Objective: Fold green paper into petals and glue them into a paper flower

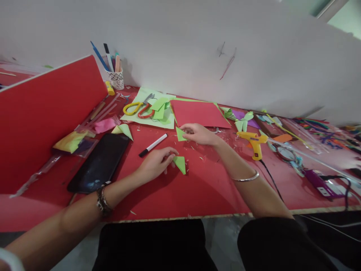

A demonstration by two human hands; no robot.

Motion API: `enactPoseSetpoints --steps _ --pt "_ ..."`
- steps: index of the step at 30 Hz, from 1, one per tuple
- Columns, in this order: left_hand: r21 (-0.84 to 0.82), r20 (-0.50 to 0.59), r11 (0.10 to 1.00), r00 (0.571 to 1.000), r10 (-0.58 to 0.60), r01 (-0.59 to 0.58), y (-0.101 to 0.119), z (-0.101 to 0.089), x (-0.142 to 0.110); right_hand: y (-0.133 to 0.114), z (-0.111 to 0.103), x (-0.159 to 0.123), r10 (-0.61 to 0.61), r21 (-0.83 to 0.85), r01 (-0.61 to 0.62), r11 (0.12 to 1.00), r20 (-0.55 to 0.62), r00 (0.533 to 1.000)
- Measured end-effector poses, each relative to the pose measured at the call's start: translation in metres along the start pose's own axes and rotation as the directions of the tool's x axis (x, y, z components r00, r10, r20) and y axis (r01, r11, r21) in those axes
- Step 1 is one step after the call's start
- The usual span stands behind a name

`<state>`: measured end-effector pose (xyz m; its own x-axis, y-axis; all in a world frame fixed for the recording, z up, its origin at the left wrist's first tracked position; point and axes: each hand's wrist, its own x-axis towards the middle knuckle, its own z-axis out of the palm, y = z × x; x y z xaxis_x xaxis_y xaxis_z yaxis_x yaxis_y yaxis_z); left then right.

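Note:
My left hand (156, 162) is low over the red tabletop, thumb and fingers pinched at the corner of a small green paper triangle (180, 164). Farther back, my right hand (199, 134) has its fingers curled at the edge of a second green paper piece (179, 134), partly hidden by the fingertips. A white marker with a black cap (153, 145) lies just beyond my left hand. Behind my right hand is a red paper sheet (200, 113) over green paper.
A black phone (100, 163) lies at left beside a red board (50, 116). Scissors (141, 107) rest on pale green paper. A pen cup (116, 79) stands by the wall. A yellow glue gun (254, 143), its cord, and a purple power strip (321, 183) are at right.

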<state>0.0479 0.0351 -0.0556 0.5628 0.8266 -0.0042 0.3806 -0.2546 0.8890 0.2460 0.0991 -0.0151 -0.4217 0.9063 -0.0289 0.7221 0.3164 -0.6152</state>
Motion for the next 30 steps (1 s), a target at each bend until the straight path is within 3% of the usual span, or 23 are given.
enactPoseSetpoints --steps 8,15,20,25,28,30 --pt "0.031 -0.004 1.000 1.000 -0.006 0.006 -0.003 0.000 0.001 0.015 0.011 -0.026 -0.044 0.140 0.027 0.990 0.124 0.991" --pt "-0.011 0.085 0.999 0.996 -0.029 0.030 -0.002 0.001 0.001 0.019 0.012 -0.031 -0.001 0.210 -0.018 0.977 0.093 0.996" --pt "0.156 0.051 0.987 0.998 0.036 -0.044 0.001 -0.001 0.001 0.022 0.014 -0.030 -0.013 0.247 -0.012 0.969 0.100 0.995" --pt "0.224 -0.037 0.963 0.986 0.160 -0.147 -0.002 -0.002 0.003 0.027 0.018 -0.029 -0.024 0.231 0.008 0.973 0.067 0.997" --pt "0.371 -0.044 0.870 0.929 0.367 -0.326 -0.004 -0.004 0.001 0.027 0.021 -0.029 -0.025 0.233 0.010 0.972 0.060 0.998" --pt "0.549 0.091 0.656 0.817 0.569 -0.518 -0.003 -0.005 -0.001 0.026 0.023 -0.028 -0.028 0.242 0.014 0.970 0.054 0.998"
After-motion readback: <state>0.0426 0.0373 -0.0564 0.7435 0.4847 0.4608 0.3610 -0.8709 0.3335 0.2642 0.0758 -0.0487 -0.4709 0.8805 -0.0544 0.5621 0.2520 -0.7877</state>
